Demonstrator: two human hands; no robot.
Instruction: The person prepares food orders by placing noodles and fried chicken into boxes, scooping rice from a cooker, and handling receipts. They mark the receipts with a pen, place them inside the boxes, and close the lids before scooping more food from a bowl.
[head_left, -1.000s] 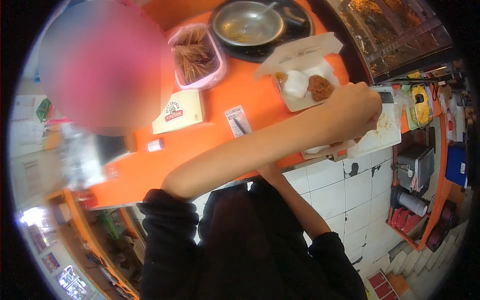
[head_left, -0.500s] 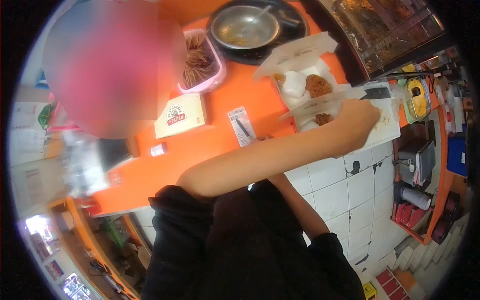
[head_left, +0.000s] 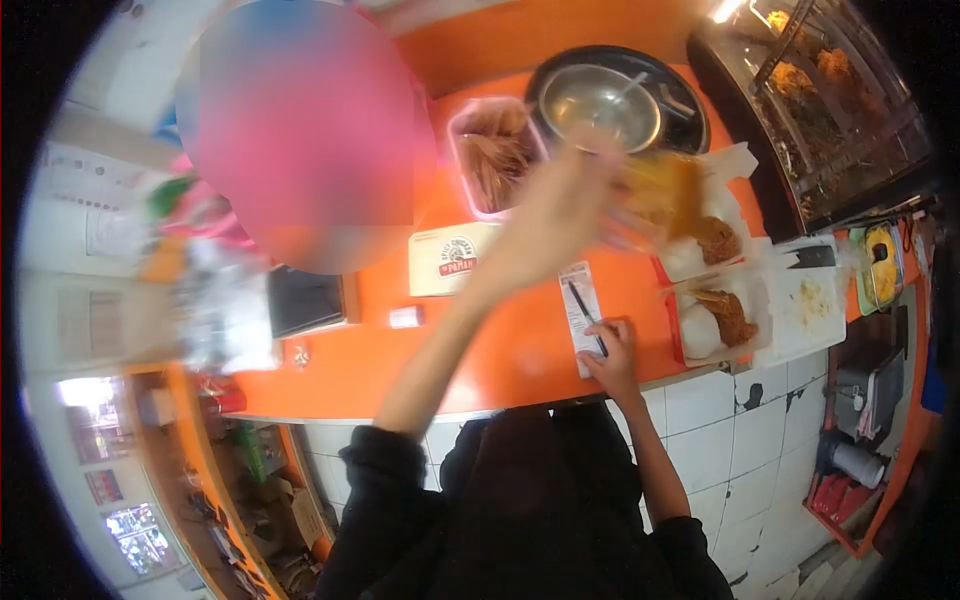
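My left hand (head_left: 575, 195), smeared by motion, reaches over the counter with its fingers in front of the metal bowl (head_left: 620, 118). Right by its fingertips is a blurred yellow thing (head_left: 665, 190) whose kind I cannot tell. My right hand (head_left: 614, 352) rests on a printed paper slip (head_left: 580, 300), fingers apart. The lower end of a black pen (head_left: 578, 298) lies between its thumb and index finger. To the right, two open takeaway boxes hold white rice (head_left: 702, 332) and fried chicken (head_left: 735, 318).
A closed printed box (head_left: 445, 270) stands left of the slip, behind a small white roll (head_left: 406, 317). A pink-rimmed tub (head_left: 487, 210) contains brown strips. A white cutting board (head_left: 812, 310) borders the boxes, and a glass display case (head_left: 810, 120) stands behind. Another person, blurred out, is across the counter.
My left hand has swung from over the cutting board toward the bowl, and the yellow thing now shows beside it. My right hand has come into view on the slip. The view has shifted.
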